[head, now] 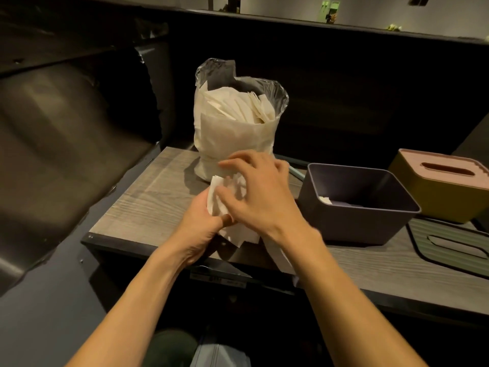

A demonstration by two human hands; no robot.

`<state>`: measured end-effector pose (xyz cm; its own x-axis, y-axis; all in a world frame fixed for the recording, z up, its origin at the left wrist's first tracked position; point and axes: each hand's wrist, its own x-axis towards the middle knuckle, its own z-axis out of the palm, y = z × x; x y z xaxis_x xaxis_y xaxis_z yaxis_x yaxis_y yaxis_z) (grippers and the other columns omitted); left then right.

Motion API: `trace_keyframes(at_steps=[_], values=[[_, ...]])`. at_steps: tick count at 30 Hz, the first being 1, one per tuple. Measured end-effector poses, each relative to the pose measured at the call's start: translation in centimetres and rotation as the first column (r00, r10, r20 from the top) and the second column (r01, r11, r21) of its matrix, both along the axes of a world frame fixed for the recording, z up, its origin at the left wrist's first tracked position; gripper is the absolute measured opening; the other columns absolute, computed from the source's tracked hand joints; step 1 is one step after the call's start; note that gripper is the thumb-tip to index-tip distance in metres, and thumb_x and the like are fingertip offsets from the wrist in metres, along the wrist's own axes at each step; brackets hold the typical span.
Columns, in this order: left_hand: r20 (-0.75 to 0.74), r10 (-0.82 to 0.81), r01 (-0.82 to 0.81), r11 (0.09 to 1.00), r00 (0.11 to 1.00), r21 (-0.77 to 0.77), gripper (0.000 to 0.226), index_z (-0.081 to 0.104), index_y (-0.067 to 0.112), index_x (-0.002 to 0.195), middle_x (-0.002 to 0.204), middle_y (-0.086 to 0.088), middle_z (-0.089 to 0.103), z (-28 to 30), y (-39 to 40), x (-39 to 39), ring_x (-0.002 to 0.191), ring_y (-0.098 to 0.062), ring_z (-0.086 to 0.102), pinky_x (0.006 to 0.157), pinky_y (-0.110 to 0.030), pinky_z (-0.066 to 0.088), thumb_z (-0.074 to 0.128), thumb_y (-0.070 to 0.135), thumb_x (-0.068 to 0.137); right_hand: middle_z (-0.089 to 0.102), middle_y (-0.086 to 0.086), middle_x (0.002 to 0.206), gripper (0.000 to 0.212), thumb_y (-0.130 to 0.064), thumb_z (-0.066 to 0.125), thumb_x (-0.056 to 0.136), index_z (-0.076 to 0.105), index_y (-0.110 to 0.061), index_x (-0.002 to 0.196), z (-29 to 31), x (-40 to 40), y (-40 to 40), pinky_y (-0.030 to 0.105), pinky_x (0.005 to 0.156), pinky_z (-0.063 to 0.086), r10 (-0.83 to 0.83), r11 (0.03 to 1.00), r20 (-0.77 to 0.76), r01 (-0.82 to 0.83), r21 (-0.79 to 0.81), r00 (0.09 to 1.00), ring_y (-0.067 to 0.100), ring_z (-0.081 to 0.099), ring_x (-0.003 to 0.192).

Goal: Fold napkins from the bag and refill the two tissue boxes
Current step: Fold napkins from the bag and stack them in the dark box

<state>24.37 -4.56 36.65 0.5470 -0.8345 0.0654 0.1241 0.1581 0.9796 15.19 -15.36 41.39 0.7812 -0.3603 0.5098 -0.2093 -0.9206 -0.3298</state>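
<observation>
Your left hand [202, 221] grips a small bunch of white napkins [232, 205] from below, thumb curled over the near edge, which keeps the sheets gathered above the table [148, 202] while you work them. Your right hand [254, 189] lies over the top of the bunch with fingers spread and only loosely bent; it looks to be pressing or smoothing the paper into a fold, not clamping it, though its fingertips are blurred and I cannot tell exactly where each one lands. Just behind your hands stands one clear plastic bag [232, 123], upright and open at the top, well filled with napkins, so the supply sits within easy reach. To your right is one dark open box [357, 205] with its lid off, placed next to your hands so that folded sheets can drop straight in; it appears nearly empty, with only a scrap of white showing in its near-left corner. Beyond it sits a second box, the yellow box [436, 200], with a pink slotted lid [444, 168] on top, so it is not yet opened for filling. One loose dark slotted lid [455, 242] lies flat on the table at the right, probably the dark box's own. So you count two boxes, two lids, one bag, and a bunch whose sheets I cannot count.
</observation>
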Motion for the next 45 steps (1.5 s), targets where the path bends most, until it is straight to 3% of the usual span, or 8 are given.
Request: trace_keyframes(at_steps=[8,14,20,26,31,36,42,45], values=[[-0.139,0.031,-0.03,1.0,0.99,0.007,0.045,0.064,0.008,0.119,0.103,-0.014,0.077,-0.5,0.1,0.4,0.096,-0.028,0.075,0.077,-0.037,0.063,0.073,-0.006,0.078,0.072,-0.009,0.112,0.017,-0.032,0.068,0.099,0.072,-0.027,0.115,4.5,1.6,-1.4,0.032,0.087,0.042,0.17,0.979,-0.218,-0.191,-0.076,0.961,0.012,0.064,0.106],[-0.188,0.074,-0.067,0.997,0.979,0.047,0.043,0.066,0.006,0.117,0.106,-0.014,0.078,-0.7,0.0,0.5,0.1,-0.03,0.074,0.085,-0.039,0.061,0.074,-0.003,0.076,0.073,-0.006,0.103,0.016,-0.026,0.063,0.103,0.066,-0.017,0.116,5.5,1.2,-0.7,0.035,0.074,0.056,0.114,0.993,0.262,-0.106,-0.043,0.958,0.012,0.068,0.093],[-0.262,0.038,-0.034,0.999,0.964,0.021,0.046,0.062,0.007,0.132,0.119,-0.017,0.074,-0.6,0.1,1.0,0.111,-0.033,0.071,0.094,-0.044,0.059,0.067,-0.005,0.087,0.066,-0.01,0.088,0.01,-0.016,0.055,0.107,0.056,-0.011,0.116,4.5,-1.0,-0.1,0.023,0.057,0.053,-0.105,0.943,0.694,-0.149,0.296,0.712,0.006,0.066,0.074],[-0.349,-0.033,0.013,0.998,0.936,-0.059,0.036,0.064,0.018,0.134,0.129,-0.01,0.072,0.6,0.2,0.7,0.122,-0.025,0.067,0.104,-0.045,0.052,0.057,0.023,0.1,0.07,-0.012,0.088,0.016,-0.045,0.048,0.107,0.055,-0.031,0.11,-3.1,-1.5,1.9,0.046,0.072,0.059,-0.397,0.809,0.279,0.189,0.556,0.874,0.007,0.069,0.081],[-0.065,-0.032,0.031,0.999,0.997,-0.021,0.048,0.061,0.011,0.136,0.123,-0.011,0.074,-0.1,0.3,0.2,0.116,-0.026,0.071,0.09,-0.034,0.06,0.068,0.0,0.09,0.058,-0.016,0.113,0.019,-0.036,0.059,0.1,0.052,-0.032,0.117,-4.5,-0.8,2.0,0.041,0.088,0.056,-0.372,0.735,0.25,0.12,0.667,0.894,0.005,0.061,0.097],[0.376,0.056,-0.086,0.994,0.925,0.063,0.047,0.066,0.03,0.128,0.125,0.002,0.07,-0.4,0.3,0.4,0.116,-0.011,0.068,0.101,-0.036,0.056,0.079,0.008,0.088,0.054,-0.022,0.138,0.089,-0.014,0.072,0.086,0.027,-0.04,0.158,-4.8,-3.0,0.1,0.025,0.1,0.051,-0.075,0.714,0.232,-0.11,0.692,0.97,-0.003,0.057,0.118],[0.397,0.306,-0.324,0.946,0.865,-0.021,0.095,0.037,0.025,0.155,0.139,0.019,0.052,0.4,0.4,0.0,0.125,0.01,0.054,0.099,-0.014,0.05,0.087,0.022,0.074,0.068,-0.004,0.105,0.051,-0.002,0.071,0.089,0.06,-0.026,0.132,-5.5,-4.1,-0.9,0.038,0.097,0.055,-0.101,0.735,0.334,-0.156,0.66,0.937,0.013,0.066,0.104],[0.424,0.354,-0.372,0.927,0.834,-0.043,0.097,0.035,0.02,0.157,0.144,0.019,0.046,0.6,0.5,0.2,0.118,0.022,0.05,0.093,-0.001,0.043,0.088,0.016,0.075,0.06,-0.008,0.122,0.051,-0.009,0.073,0.086,0.057,-0.032,0.129,-5.8,-4.2,-0.9,0.032,0.103,0.051,-0.067,0.757,0.281,-0.135,0.64,0.957,0.006,0.058,0.117]])
